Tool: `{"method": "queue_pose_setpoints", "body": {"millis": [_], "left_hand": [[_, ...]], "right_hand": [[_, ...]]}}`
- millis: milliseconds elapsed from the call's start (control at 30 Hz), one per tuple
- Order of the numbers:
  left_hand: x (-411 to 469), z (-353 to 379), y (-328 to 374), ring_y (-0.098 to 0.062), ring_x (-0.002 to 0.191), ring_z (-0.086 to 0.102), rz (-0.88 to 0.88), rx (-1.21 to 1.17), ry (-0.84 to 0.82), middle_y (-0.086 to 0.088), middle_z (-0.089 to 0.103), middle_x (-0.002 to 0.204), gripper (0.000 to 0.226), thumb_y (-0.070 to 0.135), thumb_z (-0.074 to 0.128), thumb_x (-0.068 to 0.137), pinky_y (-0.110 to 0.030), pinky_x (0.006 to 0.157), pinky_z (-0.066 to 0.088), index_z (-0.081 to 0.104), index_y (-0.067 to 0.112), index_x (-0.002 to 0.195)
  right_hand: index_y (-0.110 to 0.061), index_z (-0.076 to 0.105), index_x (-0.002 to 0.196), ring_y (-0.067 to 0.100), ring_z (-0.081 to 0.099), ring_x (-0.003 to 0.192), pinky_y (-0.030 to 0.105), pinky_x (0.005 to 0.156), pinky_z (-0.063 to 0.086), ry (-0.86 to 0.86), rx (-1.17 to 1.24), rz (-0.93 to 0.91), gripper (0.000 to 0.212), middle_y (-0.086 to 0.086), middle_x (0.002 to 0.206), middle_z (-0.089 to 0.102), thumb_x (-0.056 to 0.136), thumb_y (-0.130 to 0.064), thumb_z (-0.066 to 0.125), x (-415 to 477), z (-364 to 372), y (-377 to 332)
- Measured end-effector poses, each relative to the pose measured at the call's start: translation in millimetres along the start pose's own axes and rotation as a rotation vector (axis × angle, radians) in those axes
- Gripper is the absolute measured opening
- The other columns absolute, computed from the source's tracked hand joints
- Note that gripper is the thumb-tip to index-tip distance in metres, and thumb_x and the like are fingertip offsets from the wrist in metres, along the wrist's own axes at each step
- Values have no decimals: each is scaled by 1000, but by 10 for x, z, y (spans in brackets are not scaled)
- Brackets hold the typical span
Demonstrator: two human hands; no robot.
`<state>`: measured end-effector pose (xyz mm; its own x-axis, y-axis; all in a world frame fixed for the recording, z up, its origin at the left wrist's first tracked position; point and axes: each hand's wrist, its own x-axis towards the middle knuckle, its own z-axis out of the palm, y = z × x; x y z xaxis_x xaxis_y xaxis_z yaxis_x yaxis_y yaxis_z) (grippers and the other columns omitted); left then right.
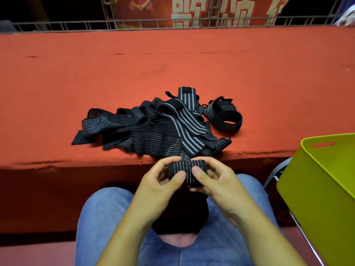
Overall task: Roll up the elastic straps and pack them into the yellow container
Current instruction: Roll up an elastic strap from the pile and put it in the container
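Both hands met just in front of the near edge of the red surface [172,64], above the lap. Between them sat a rolled strap [185,166], black with thin grey lines, lying crosswise. The left hand [163,179] had its grip clamped on the roll's left end, thumb pressed on the front and fingers curled behind. The right hand [213,181] had its grip clamped on the right end in the same way, the two thumbs nearly touching.

The pile of straps [146,129] lay on the surface right behind the hands, its nearest pieces reaching the front edge. One broad-striped band [184,129] ran down out of the pile to that edge, just above the roll; whether it joined the roll could not be told. A loosely coiled strap [224,116] rested just beside the pile on the right, a little back from the edge.

Broad stretches of red covering lay to the left of the pile, behind it up to the metal railing [172,23], and to the right beyond the coil.

The yellow container [317,189] stood at the right, lower than the surface, its open rim tilted toward the person and near the right forearm. It rested on a metal chair frame [276,175]. Its inside was out of sight. Blue jeans [107,208] filled the space below the arms.
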<state>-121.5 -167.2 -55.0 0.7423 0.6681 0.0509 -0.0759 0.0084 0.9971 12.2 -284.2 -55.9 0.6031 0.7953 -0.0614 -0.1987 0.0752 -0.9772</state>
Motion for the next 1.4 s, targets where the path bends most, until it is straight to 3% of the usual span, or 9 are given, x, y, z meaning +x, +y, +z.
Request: {"method": "queue_pose_setpoints", "body": {"millis": [233, 433, 600, 733, 967, 1067, 1200, 1300, 1400], "left_hand": [[188, 182, 165, -6, 103, 72, 101, 143, -67, 5, 78, 107, 28, 7, 75, 93, -26, 90, 56, 71, 25, 114], [327, 421, 386, 1, 100, 70, 180, 335, -169, 15, 77, 105, 26, 13, 78, 92, -12, 88, 49, 72, 26, 113], [465, 709, 584, 14, 84, 64, 262, 487, -251, 32, 71, 86, 28, 15, 81, 88, -3, 79, 41, 73, 30, 110], [596, 973, 686, 2, 95, 69, 270, 529, -353, 19, 76, 99, 32, 26, 84, 86, -23, 90, 52, 72, 39, 113], [707, 1487, 627, -6, 102, 71, 283, 469, -390, 11, 76, 105, 34, 32, 84, 87, -33, 95, 55, 67, 40, 116], [739, 1676, 621, -2, 105, 70, 278, 416, -378, 15, 74, 113, 43, 32, 82, 88, -17, 89, 53, 64, 43, 125], [772, 1869, 558, -5, 107, 71, 222, 339, -379, 9, 75, 114, 45, 31, 75, 95, -27, 96, 54, 58, 42, 135], [748, 1981, 462, -4, 108, 71, 196, 376, -421, 15, 75, 116, 39, 32, 71, 97, -37, 103, 55, 59, 44, 132], [682, 2154, 399, 6, 114, 66, 214, 449, -515, 26, 71, 119, 37, 28, 68, 100, -30, 105, 52, 59, 46, 131]], "right_hand": [[-11, 68, 120, 26, 76, 105, 41, 89, 64, -55, -158, 21, 24, 15, 110, 78, 97, -10, 71, -6, -281, -380], [-29, 73, 111, 6, 74, 95, 31, 90, 57, -136, -816, -96, 28, -9, 102, 78, 86, -31, 86, 72, -664, -867], [-29, 76, 113, 4, 70, 89, 35, 87, 58, -167, -1151, -158, 38, -10, 96, 76, 80, -47, 85, 74, -871, -1216], [-23, 74, 98, 11, 69, 76, 41, 71, 55, -206, -1323, -165, 26, -2, 81, 75, 83, -43, 82, 8, -1029, -1408], [-29, 60, 73, 5, 51, 56, 25, 52, 37, -150, -1378, -149, 27, -5, 63, 62, 88, -44, 77, -121, -1513, -1581], [-27, 70, 92, 5, 62, 68, 32, 63, 46, -69, -1383, -175, 18, -5, 77, 71, 88, -44, 77, -201, -1696, -1642], [-27, 70, 118, 7, 71, 85, 33, 79, 55, 165, -1217, -167, 40, -7, 95, 77, 84, -40, 86, -258, -2154, -1739], [-21, 68, 111, 14, 74, 78, 36, 73, 56, 279, -1063, -3, 38, -2, 88, 78, 83, -36, 89, -259, -2577, -1665], [-15, 72, 98, 12, 68, 68, 31, 63, 45, 339, -1059, 122, 31, -1, 81, 78, 82, -35, 90, -236, -2993, -1506]]}}
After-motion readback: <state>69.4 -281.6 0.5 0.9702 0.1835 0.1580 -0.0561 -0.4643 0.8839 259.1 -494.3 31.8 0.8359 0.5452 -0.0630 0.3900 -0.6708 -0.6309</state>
